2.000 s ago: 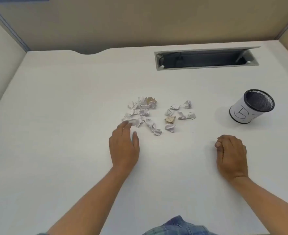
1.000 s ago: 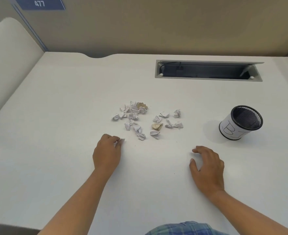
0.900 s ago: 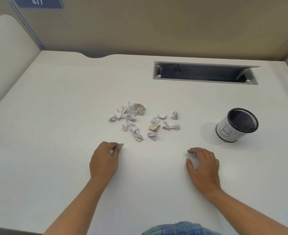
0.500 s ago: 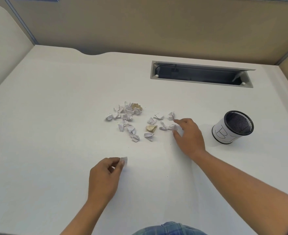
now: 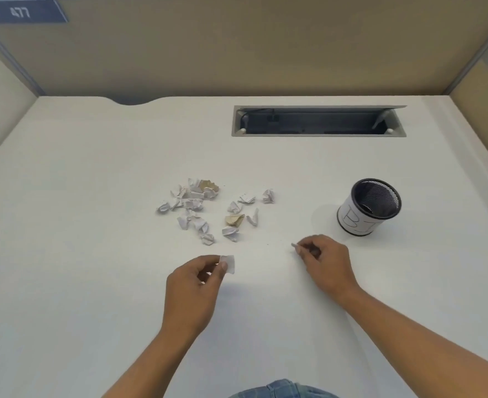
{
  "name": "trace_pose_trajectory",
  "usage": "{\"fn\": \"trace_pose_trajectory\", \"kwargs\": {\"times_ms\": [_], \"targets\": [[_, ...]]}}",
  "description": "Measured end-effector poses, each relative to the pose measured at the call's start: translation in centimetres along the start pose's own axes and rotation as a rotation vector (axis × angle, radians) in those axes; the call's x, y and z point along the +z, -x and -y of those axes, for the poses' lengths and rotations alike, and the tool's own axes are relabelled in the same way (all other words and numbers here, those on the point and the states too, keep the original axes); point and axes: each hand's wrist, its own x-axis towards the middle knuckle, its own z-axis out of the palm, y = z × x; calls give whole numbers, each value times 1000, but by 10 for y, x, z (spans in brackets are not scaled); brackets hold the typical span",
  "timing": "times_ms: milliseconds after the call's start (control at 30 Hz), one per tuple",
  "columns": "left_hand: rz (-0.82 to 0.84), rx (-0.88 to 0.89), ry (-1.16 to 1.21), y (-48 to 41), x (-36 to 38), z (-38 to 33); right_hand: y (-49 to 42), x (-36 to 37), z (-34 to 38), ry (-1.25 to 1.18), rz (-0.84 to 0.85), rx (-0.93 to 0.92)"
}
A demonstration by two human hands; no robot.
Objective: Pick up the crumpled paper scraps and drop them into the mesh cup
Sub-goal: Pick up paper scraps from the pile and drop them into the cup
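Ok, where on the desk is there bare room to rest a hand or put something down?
Bare: the wide left side of the desk, the strip between the paper scraps and the mesh cup, and the near edge around both arms. Crowded: the scrap cluster at centre; behind it lies the cable tray opening.

Two bare forearms are extended forward from the bottom edge of the view, both held low over the white bench. The left hand is turned palm-down with the fingers curled inward, and a small white crumpled paper scrap is pinched between its thumb and forefinger at the tip of the grip. The right hand is reached in from the lower right, knuckles up, fingers bent into a loose fist. A tiny pale scrap appears to be nipped at its fingertips, though this is too small to be confirmed.
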Motion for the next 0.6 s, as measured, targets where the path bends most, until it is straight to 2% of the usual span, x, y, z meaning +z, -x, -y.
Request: {"fn": "trace_pose_trajectory", "kwargs": {"times_ms": [167, 400, 500, 600], "targets": [[119, 125, -53, -12, 51, -53, 45, -35, -19, -163, -89, 160], [204, 366, -178, -54, 152, -130, 86, -76, -34, -209, -160, 180], [231, 381, -208, -69, 186, -148, 94, -87, -38, -186, -140, 137], [206, 314, -219, -81, 206, -155, 97, -99, -42, -218, -158, 138]]}}
